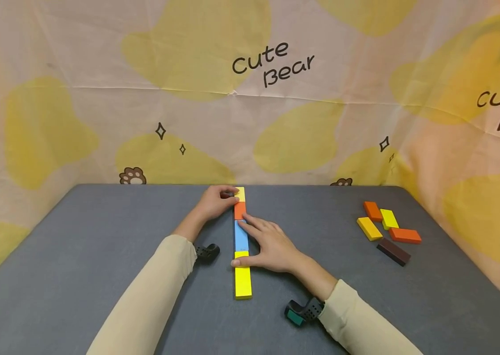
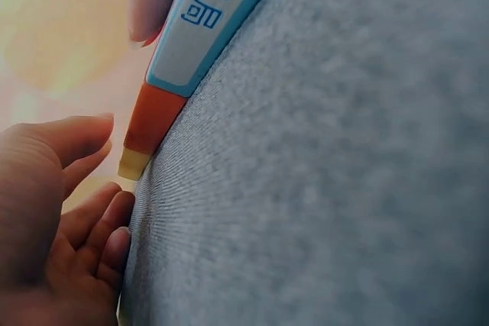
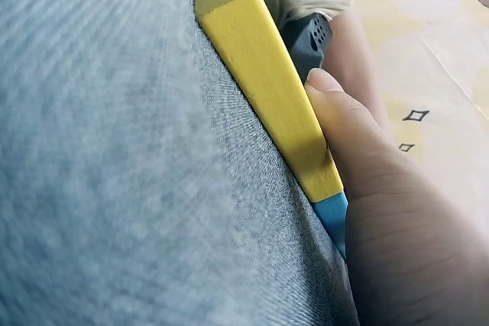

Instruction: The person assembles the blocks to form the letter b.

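A straight row of blocks lies end to end on the dark grey table. From far to near they are a pale yellow block, an orange block, a light blue block with printed characters in the left wrist view, and a bright yellow block. At the far end, my left hand has thumb and fingertips at the pale yellow block's left side, fingers loosely bent. My right hand spreads over the row: its thumb lies across the bright yellow block, its fingertips by the orange and blue blocks.
At the right lie loose blocks: an orange block, a yellow-green block, an amber block, another orange block and a dark brown block. A printed cloth hangs behind the table.
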Available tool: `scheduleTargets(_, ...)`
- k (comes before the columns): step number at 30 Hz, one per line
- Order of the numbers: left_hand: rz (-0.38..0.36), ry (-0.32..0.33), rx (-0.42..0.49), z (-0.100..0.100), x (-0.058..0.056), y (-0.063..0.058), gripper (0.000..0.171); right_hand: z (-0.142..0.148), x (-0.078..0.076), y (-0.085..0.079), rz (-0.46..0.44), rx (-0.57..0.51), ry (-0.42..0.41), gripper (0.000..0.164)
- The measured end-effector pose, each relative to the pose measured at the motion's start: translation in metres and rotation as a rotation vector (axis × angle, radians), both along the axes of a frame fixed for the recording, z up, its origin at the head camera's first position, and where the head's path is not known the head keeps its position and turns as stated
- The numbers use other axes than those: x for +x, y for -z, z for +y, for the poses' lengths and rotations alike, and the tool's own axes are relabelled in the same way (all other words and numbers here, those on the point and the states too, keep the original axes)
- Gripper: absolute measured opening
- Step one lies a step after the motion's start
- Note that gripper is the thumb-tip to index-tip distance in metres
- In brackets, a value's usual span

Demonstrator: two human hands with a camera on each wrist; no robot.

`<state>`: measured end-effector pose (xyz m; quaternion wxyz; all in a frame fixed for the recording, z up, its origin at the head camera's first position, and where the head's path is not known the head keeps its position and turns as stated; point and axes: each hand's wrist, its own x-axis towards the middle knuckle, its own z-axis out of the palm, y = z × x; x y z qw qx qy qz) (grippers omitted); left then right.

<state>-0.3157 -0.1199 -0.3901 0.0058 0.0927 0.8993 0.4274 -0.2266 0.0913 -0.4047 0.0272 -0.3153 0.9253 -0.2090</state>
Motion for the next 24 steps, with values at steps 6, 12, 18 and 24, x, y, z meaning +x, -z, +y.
scheduleTargets(6,0.015,0.003,0.035,-0.004,0.014,0.002,0.039,0.001,-0.001,-0.001,-0.052,-0.028,0.012,0.086)
scheduleTargets(12,0.018,0.075,0.026,-0.015,0.034,0.001,0.043,0.0,0.003,-0.004,-0.128,-0.092,0.047,0.084)
scheduleTargets(18,0.026,0.186,-0.017,-0.019,0.06,-0.002,0.048,0.009,0.021,-0.012,-0.205,-0.126,0.023,0.084)
scheduleTargets(24,-0.073,0.283,-0.082,-0.019,0.101,-0.007,0.06,0.021,0.038,-0.016,-0.225,-0.095,-0.03,0.09)
